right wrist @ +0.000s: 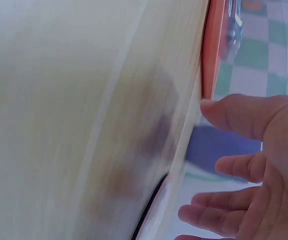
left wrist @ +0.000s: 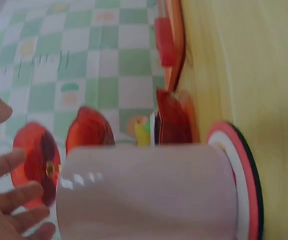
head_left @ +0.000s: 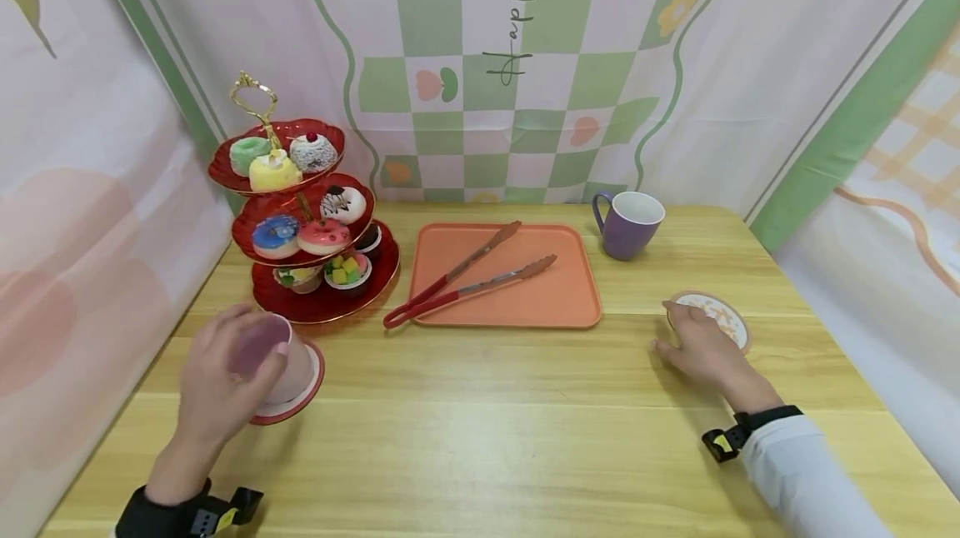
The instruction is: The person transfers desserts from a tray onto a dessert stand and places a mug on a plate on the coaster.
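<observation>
A pale pink cup (head_left: 294, 373) stands upright on a round red-rimmed coaster (head_left: 283, 415) at the front left. Over its rim reaches my left hand (head_left: 213, 384), fingers spread; in the left wrist view those fingers (left wrist: 9, 197) show beyond the rim, apart from the cup wall. On the right side, my right hand (head_left: 705, 348) hovers low over a second round coaster (head_left: 726, 320) with a white and orange pattern, partly covering it. Its fingers are loosely extended and hold nothing. Behind that coaster stands a purple mug (head_left: 632, 230), handle to the left.
A three-tier red stand (head_left: 375, 292) with toy cakes, donuts and cupcakes rises behind the pink cup. In the middle back lies an orange tray (head_left: 517, 305), with red-handled tongs (head_left: 442, 298) across it, their handle end past its front left corner. Patterned cloth hangs around the table.
</observation>
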